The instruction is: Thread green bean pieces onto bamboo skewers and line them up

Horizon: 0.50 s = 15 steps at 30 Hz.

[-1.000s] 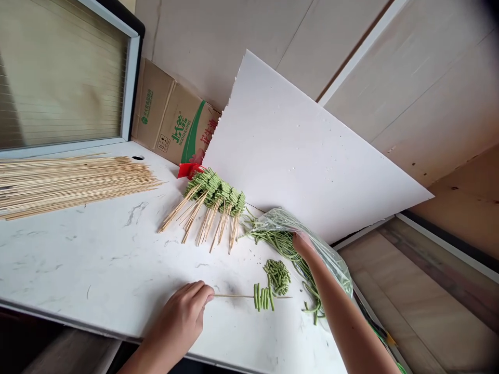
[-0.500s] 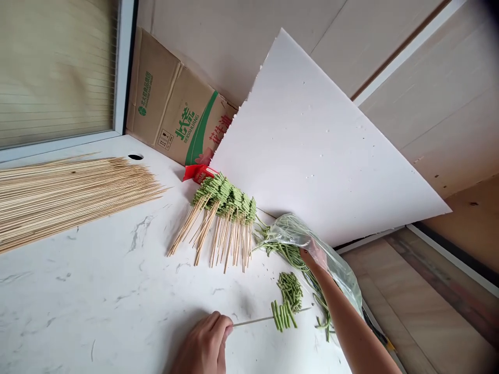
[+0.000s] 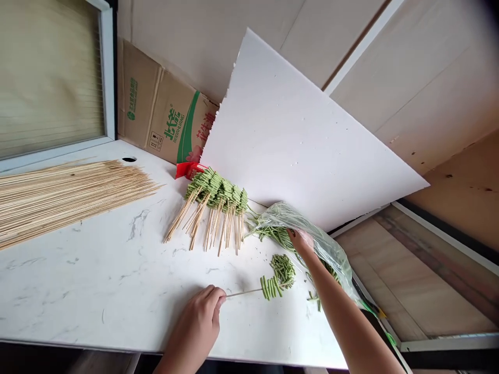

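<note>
My left hand (image 3: 200, 317) pinches the end of a thin skewer (image 3: 244, 293) low over the white table. Short green bean pieces (image 3: 272, 288) are threaded side by side near its far end, beside a small pile of cut pieces (image 3: 283, 267). My right hand (image 3: 302, 241) reaches to the long green beans (image 3: 278, 234) at a clear plastic bag (image 3: 323, 244); the film partly covers it, and its fingertips are hidden. Farther back, finished skewers (image 3: 220, 192) lie stacked with their bare sticks toward me.
Many bare wooden skewers (image 3: 78, 195) lie at the left of the table (image 3: 97, 291). Behind stand a cardboard box (image 3: 163, 109), a small red box (image 3: 189, 169) and a leaning white board (image 3: 304, 140). A round hole (image 3: 129, 159) is near the window.
The view has shifted, and the table's front edge now shows. My left hand still holds the skewer; my right hand remains at the bag, its fingers slightly repositioned.
</note>
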Tool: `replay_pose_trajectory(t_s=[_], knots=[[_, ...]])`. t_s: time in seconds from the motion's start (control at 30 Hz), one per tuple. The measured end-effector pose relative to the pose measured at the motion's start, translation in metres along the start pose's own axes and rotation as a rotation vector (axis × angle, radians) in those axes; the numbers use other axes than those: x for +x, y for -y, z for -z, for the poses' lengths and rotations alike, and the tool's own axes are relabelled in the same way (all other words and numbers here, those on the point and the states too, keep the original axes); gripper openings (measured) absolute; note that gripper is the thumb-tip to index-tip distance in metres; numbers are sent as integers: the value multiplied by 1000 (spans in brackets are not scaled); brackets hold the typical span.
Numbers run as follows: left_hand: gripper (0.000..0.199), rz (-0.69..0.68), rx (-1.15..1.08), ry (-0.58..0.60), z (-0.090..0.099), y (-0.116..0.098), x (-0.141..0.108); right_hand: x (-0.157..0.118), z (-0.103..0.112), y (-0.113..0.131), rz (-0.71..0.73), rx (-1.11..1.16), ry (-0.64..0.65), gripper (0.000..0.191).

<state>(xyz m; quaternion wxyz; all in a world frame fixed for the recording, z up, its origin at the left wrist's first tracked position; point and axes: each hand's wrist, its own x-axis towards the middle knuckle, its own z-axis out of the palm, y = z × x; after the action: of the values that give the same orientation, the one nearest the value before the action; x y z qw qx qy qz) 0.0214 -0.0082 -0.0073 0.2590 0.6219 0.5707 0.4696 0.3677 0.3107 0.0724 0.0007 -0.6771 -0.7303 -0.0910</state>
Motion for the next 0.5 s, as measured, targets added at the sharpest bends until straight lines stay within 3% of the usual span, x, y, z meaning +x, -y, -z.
replay_pose_trajectory(t_s=[0.27, 0.5], knots=[[22, -48, 10, -25, 4, 9, 7, -38, -11, 2, 7, 30, -93, 42], [23, -71, 28, -21, 9, 1, 9, -61, -7, 4, 42, 72, -89, 37]])
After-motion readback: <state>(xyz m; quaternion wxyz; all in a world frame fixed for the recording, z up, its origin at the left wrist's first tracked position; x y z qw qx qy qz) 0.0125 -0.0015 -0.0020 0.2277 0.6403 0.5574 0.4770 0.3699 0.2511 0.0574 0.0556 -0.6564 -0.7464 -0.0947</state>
